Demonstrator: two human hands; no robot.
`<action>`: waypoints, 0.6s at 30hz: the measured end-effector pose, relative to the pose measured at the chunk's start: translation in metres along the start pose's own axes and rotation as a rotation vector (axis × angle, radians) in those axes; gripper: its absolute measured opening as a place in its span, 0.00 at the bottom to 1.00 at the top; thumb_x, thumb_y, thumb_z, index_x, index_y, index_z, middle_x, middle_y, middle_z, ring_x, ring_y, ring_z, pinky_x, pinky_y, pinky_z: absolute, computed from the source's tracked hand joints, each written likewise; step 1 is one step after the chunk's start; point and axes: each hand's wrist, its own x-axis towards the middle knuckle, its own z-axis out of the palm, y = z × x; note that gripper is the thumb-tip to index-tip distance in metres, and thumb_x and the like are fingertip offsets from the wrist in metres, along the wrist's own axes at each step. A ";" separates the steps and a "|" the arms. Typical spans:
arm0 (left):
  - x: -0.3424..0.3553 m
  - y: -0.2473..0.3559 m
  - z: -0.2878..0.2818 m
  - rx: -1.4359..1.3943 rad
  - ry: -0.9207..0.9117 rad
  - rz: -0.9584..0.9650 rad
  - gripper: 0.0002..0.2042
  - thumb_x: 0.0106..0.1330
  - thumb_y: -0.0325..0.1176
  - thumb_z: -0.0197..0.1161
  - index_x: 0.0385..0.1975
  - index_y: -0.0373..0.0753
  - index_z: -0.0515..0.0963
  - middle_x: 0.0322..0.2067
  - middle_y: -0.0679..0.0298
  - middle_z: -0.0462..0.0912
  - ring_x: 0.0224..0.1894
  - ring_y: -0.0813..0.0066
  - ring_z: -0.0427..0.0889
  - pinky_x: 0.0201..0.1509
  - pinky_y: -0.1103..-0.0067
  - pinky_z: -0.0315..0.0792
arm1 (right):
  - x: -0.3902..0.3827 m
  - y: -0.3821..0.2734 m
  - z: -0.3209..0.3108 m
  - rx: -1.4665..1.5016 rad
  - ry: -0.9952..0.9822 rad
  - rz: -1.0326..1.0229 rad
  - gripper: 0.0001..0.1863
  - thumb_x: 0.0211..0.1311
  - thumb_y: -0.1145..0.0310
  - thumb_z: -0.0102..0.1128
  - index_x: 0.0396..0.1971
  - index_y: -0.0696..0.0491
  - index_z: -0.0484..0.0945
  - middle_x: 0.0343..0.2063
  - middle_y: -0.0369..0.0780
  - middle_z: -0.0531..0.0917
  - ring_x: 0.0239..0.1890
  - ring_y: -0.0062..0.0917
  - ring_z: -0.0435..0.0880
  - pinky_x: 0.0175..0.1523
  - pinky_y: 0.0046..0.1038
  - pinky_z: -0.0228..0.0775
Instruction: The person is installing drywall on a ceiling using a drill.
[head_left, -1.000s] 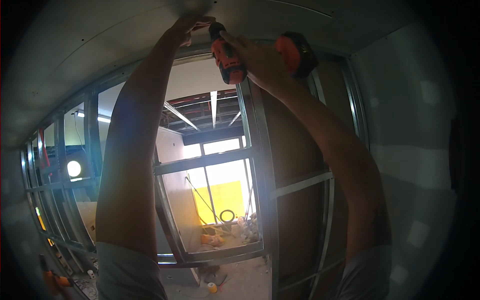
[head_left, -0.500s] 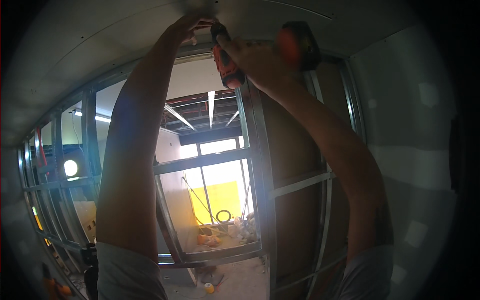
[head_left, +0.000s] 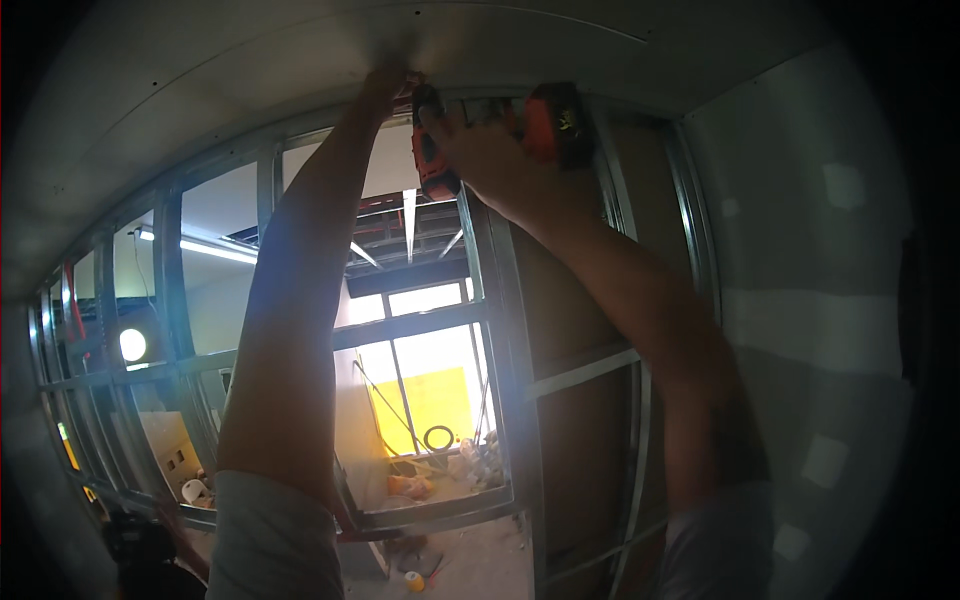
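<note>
My right hand is wrapped round a red and black cordless drill, raised overhead with its nose pointing up. The battery end is to the right of the hand. Close beside the drill's tip, my left hand reaches up just below the ceiling board. Its fingers are drawn together in shadow; whatever is between them is too small and dark to make out. Both hands are near the top rail of a metal stud frame.
Brown board backs the studs on the right, beside a grey patched wall. Through the frame show a bright window, a yellow panel and rubble. A yellow roll lies on the floor. A dark shape is unclear at lower left.
Both hands and the drill have come lower in view, away from the top edge. My left forearm has shifted right, and the left fingers, stretched before, are now drawn together at the drill's tip.
</note>
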 end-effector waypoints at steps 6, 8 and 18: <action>0.010 -0.022 -0.014 -0.130 0.064 0.073 0.08 0.65 0.32 0.65 0.39 0.37 0.81 0.39 0.59 0.85 0.43 0.68 0.85 0.51 0.68 0.78 | 0.001 -0.014 0.018 0.024 0.051 0.047 0.38 0.56 0.67 0.64 0.69 0.53 0.62 0.40 0.43 0.80 0.31 0.33 0.86 0.36 0.33 0.77; 0.009 -0.025 -0.011 -0.175 0.051 0.091 0.07 0.65 0.32 0.65 0.39 0.37 0.81 0.39 0.59 0.85 0.43 0.68 0.85 0.51 0.68 0.77 | -0.001 -0.013 0.022 -0.026 0.036 0.040 0.39 0.55 0.67 0.64 0.69 0.52 0.63 0.39 0.42 0.80 0.31 0.32 0.86 0.36 0.33 0.77; 0.017 -0.018 -0.005 -0.189 0.030 0.074 0.10 0.63 0.37 0.67 0.39 0.39 0.81 0.38 0.62 0.85 0.44 0.68 0.84 0.56 0.70 0.75 | 0.002 -0.003 0.029 -0.089 0.136 0.004 0.33 0.58 0.66 0.62 0.65 0.53 0.66 0.36 0.41 0.81 0.26 0.31 0.87 0.33 0.31 0.79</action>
